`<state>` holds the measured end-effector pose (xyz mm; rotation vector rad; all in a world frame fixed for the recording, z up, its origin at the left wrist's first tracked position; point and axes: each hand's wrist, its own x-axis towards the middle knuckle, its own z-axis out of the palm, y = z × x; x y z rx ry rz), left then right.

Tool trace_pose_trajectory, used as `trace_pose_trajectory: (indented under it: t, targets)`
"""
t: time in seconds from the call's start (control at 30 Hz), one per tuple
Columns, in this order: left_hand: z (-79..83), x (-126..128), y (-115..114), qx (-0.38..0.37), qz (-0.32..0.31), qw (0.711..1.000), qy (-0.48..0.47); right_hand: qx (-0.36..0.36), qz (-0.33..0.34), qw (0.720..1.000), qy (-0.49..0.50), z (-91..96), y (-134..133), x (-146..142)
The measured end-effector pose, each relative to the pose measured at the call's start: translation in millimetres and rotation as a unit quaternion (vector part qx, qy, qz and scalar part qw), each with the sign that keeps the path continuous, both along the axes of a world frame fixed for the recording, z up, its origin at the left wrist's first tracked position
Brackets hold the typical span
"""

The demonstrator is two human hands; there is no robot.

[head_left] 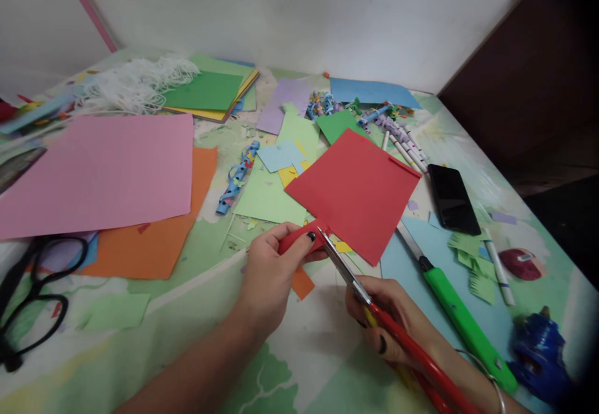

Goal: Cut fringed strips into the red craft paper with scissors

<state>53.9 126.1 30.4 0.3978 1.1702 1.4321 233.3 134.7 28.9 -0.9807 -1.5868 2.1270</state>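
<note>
My left hand pinches a small strip of red paper between thumb and fingers. Wrapped in my right hand are red-handled scissors, a bit of yellow showing by the handle. The tips of their blades touch the strip's right end, where thin cut slivers show. Just beyond lies a large red sheet, a narrow raised strip along its right edge. Below the strip rests a small orange piece. Light green paper and light blue scraps lie left of the red sheet.
At right are a green cutter knife, a black phone, fringed green pieces and a blue tape dispenser. Pink paper, orange paper and black-handled scissors lie left. White string and rolled paper are farther back.
</note>
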Motion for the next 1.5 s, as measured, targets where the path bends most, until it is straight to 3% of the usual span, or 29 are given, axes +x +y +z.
trace_pose_trajectory:
  t: [1.07, 1.5]
  targets:
    - [-2.6, -1.1, -0.7, -0.001, -0.005, 1.0, 0.01, 0.046, -0.011, 0.999, -0.026, 2.0, 0.5, -7.0]
    - [0.7, 0.1, -0.8, -0.002, -0.001, 1.0, 0.009, 0.008, 0.002, 1.0, -0.006, -1.3, -0.4, 0.2]
